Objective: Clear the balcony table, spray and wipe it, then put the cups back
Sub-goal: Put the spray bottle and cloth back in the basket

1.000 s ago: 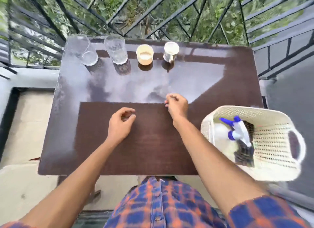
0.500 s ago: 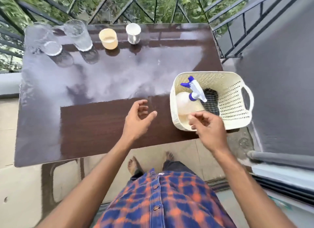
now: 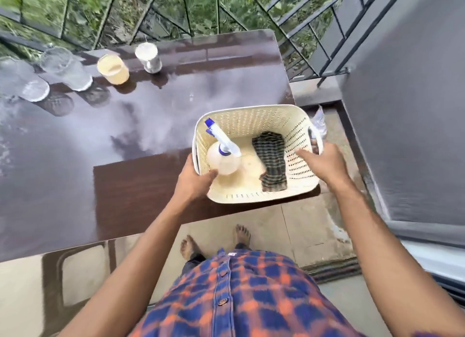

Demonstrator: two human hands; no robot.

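In the head view, the dark brown balcony table (image 3: 130,190) is not yet cleared. Four drinking vessels stand in a row along its far edge by the railing: two clear glasses (image 3: 29,85) (image 3: 71,71), a tan cup (image 3: 113,70) and a white cup (image 3: 148,57).

A cream perforated basket (image 3: 251,110) sits on the near right corner of the table. Inside it, a spray bottle (image 3: 222,160) with a blue-and-white trigger head stands against the left wall, and a dark checked cloth (image 3: 273,165) lies towards the right.

The left hand (image 3: 193,183) grips the basket's left wall, thumb inside near the bottle. The right hand (image 3: 324,165) holds the right-side handle, forefinger stretched over the inner wall.

I judge the task to be at its very start. The cups and basket remain to be taken off, and spraying, wiping and returning the cups all lie ahead. The pale patches on the tabletop look like sky reflections rather than spray.
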